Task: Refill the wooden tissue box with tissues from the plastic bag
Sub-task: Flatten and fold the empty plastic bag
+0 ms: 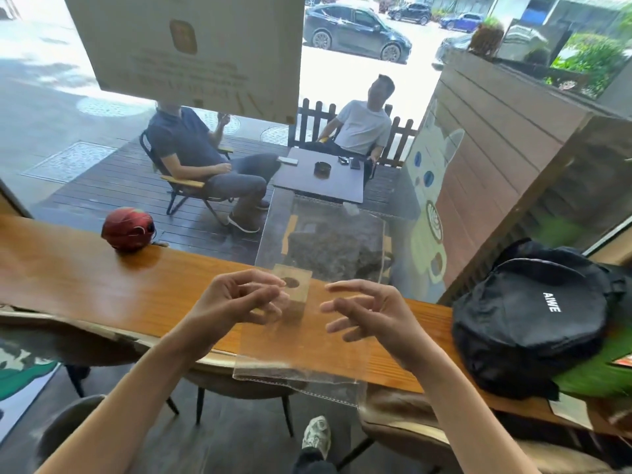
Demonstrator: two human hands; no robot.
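Observation:
I hold a large clear plastic bag (301,350) upright in front of me, over the wooden counter (85,282). Its bottom seam hangs past the counter's near edge. No tissues show inside it. My left hand (239,299) pinches the bag near its left side. My right hand (366,313) is level with it, fingers curled and apart against the sheet. The small wooden tissue box (297,292), with a round hole in its top, stands on the counter behind the bag, between my hands.
A red round pouch (128,232) sits on the counter at the left. A black backpack (533,313) lies at the right on something green (595,378). A window runs along the counter's far edge, with two seated people outside. Chairs (403,425) stand under the counter.

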